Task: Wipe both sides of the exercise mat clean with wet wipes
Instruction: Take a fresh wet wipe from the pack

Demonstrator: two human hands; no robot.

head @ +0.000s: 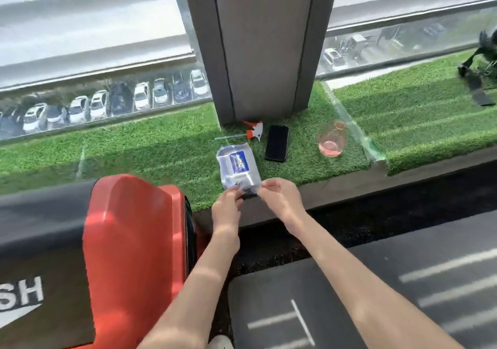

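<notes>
Head view: a pack of wet wipes (238,167) lies on the artificial-grass ledge (161,155), left of a phone (277,143). The left hand (227,200) and right hand (277,195) each pinch its near edge. No wipe is out, so wiping likely hasn't begun. I cannot pick out the mat.
</notes>
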